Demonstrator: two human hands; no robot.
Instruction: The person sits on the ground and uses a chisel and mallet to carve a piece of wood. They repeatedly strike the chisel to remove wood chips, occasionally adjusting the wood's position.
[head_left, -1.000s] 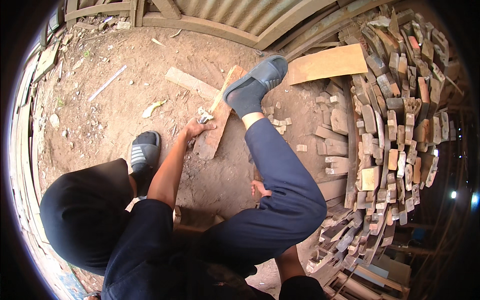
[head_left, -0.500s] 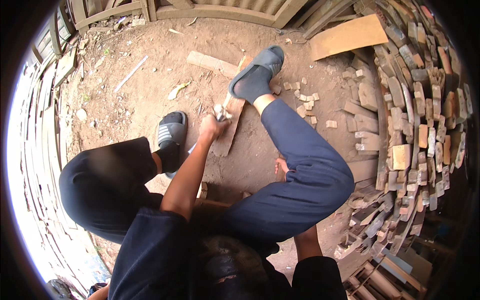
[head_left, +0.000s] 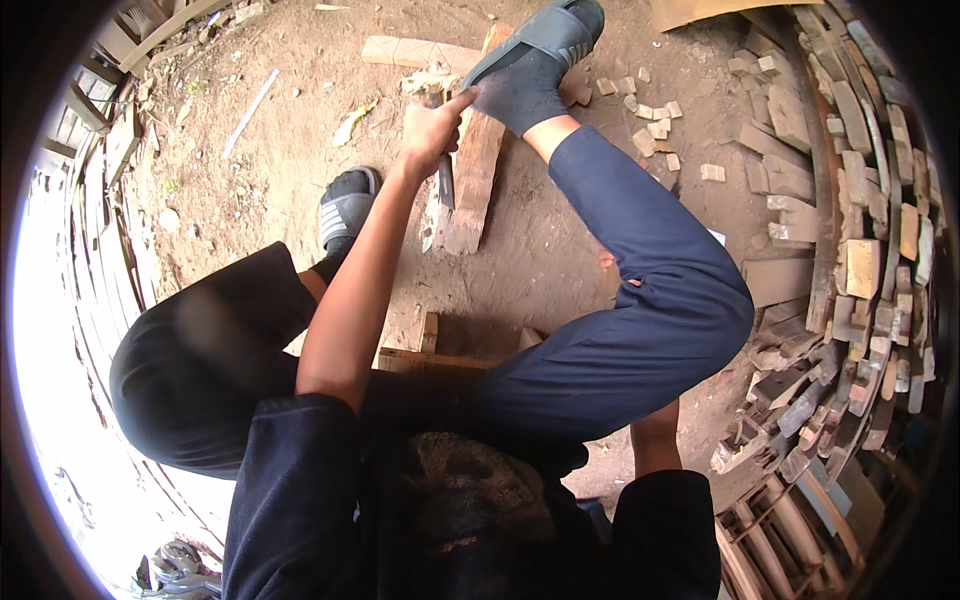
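My left hand (head_left: 432,132) is closed around a dark, narrow-bladed tool (head_left: 447,186); its exact kind is unclear. The blade points back toward me, beside a rough wooden board (head_left: 478,170) on the dirt. Just beyond the fist is a pale, ragged clump (head_left: 432,79), perhaps shavings. My right foot, in a grey slide sandal (head_left: 535,45), presses on the far part of the board. My right forearm passes under the bent right leg. Only a bit of my right hand (head_left: 607,258) shows past the leg, so its grip is hidden.
Small wood blocks (head_left: 657,127) lie scattered right of the sandal. A long stack of wood offcuts (head_left: 862,268) lines the right side. A patterned wood piece (head_left: 420,52) lies beyond the board, and a thin white strip (head_left: 250,112) at left. Wooden pieces (head_left: 430,358) sit between my legs.
My left hand has moved away from me along the board, and the dark blade now shows below it. Less of my right hand shows past the leg. The view has shifted nearer.
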